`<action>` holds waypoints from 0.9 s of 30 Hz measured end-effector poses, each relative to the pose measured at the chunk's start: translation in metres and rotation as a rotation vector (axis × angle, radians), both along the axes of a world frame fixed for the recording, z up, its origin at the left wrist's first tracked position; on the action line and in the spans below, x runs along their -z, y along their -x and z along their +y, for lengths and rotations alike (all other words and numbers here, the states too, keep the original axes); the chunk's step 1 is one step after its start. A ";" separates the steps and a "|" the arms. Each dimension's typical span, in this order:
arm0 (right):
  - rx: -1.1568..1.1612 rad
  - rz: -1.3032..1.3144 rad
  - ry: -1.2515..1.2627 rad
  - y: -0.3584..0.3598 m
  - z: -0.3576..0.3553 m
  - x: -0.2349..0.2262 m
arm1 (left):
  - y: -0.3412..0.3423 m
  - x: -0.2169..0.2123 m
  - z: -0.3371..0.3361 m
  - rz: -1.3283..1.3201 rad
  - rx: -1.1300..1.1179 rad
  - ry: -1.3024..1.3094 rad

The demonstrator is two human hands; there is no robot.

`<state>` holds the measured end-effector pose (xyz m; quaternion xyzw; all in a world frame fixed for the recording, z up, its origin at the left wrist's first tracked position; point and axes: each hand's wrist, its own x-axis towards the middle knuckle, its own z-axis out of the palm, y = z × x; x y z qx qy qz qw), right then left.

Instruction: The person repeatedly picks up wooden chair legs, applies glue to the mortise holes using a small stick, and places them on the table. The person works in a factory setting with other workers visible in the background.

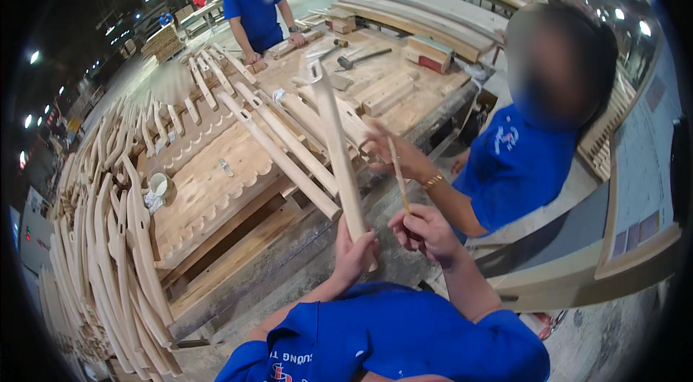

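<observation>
My left hand [351,252] is wrapped round the lower end of a long pale wooden leg [337,140]. It stands tilted up from my hand, with a slot cut near its far end. My right hand [427,232] pinches the lower end of a thin wooden stick [398,172], yellowish near my fingers; its exact kind is unclear. A co-worker's hand [401,153], with a gold wristband, is raised beside the stick's upper part. Whether that hand touches the stick, I cannot tell. Two similar slotted legs [281,154] lie on the workbench just left of mine.
Many curved wooden parts [108,252] are stacked along the bench's left side. A white cup [159,185] rests near them. Farther off lie a hammer [361,58] and wood blocks [386,92]. One co-worker [523,151] stands close at right; another [256,10] leans on the far side.
</observation>
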<state>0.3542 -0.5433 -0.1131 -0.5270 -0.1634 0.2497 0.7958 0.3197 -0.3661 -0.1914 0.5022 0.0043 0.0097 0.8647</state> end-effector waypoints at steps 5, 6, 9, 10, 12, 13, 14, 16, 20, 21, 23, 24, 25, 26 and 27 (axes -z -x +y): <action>-0.148 -0.002 -0.075 -0.013 -0.001 -0.002 | -0.009 -0.009 -0.008 0.022 -0.002 -0.047; -0.162 -0.002 -0.094 -0.016 -0.002 0.002 | -0.012 -0.012 -0.007 0.010 -0.037 -0.068; -0.212 0.042 -0.163 -0.019 0.000 0.013 | -0.022 -0.022 -0.003 -0.131 0.026 -0.231; -0.220 0.018 -0.174 -0.022 0.000 0.016 | -0.030 -0.023 -0.005 -0.217 0.009 -0.396; -0.227 -0.007 -0.184 -0.025 -0.002 0.017 | -0.052 -0.028 -0.011 -0.393 -0.025 -0.717; -0.226 -0.009 -0.182 -0.025 -0.004 0.017 | -0.055 -0.032 -0.013 -0.302 0.055 -0.657; -0.224 -0.012 -0.180 -0.025 -0.005 0.017 | -0.053 -0.039 -0.014 -0.211 0.135 -0.597; -0.232 -0.022 -0.215 -0.028 -0.002 0.017 | -0.063 -0.005 0.014 -0.102 0.330 -0.608; -0.195 -0.010 -0.244 -0.037 -0.001 0.024 | -0.032 0.046 0.027 0.082 0.738 -0.755; -0.201 0.000 -0.231 -0.037 0.001 0.024 | -0.023 0.069 0.037 0.052 0.790 -0.824; -0.216 0.032 -0.205 -0.040 0.006 0.028 | -0.012 0.106 0.057 0.161 0.801 -1.009; -0.224 0.036 -0.195 -0.040 0.009 0.028 | -0.008 0.120 0.066 0.311 0.757 -1.117; -0.233 0.039 -0.187 -0.040 0.012 0.028 | 0.002 0.134 0.081 0.329 0.793 -1.290; -0.249 0.039 -0.191 -0.041 0.015 0.028 | 0.010 0.143 0.092 0.345 0.840 -1.468; -0.279 0.039 -0.191 -0.041 0.020 0.027 | 0.020 0.154 0.106 0.369 0.889 -1.636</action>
